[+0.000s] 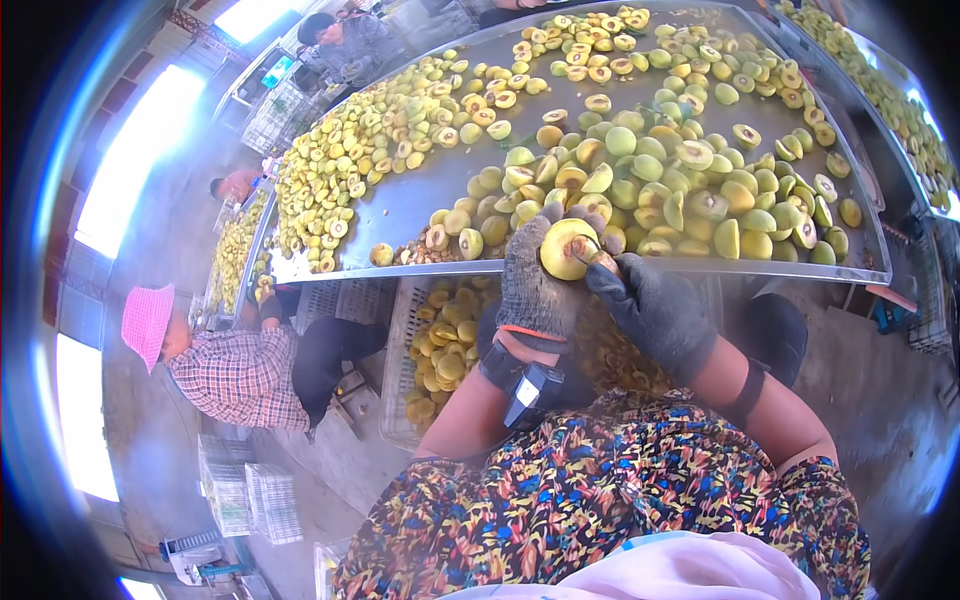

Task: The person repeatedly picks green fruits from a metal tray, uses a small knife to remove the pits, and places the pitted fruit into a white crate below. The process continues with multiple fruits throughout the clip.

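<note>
My left hand (536, 289), in a grey knitted work glove, holds a halved yellow-green fruit (568, 249), cut face up, above the near edge of a metal table. My right hand (652, 307), in a dark glove, grips a small tool with a curved wire loop (583, 247); the loop lies at the middle of the cut face. The tool's handle is mostly hidden by my fingers. Right behind my hands is a heap of green and yellow fruit halves (649, 169). Small brown stones or scraps (424, 251) lie left of my left hand.
The metal table's raised rim (450, 268) runs before me. Below it stands a white plastic crate (395, 360) of fruit halves. A co-worker in a pink hat (240, 367) sits at the left; another person (349, 49) is beyond the table. Stacked crates (251, 491) stand lower left.
</note>
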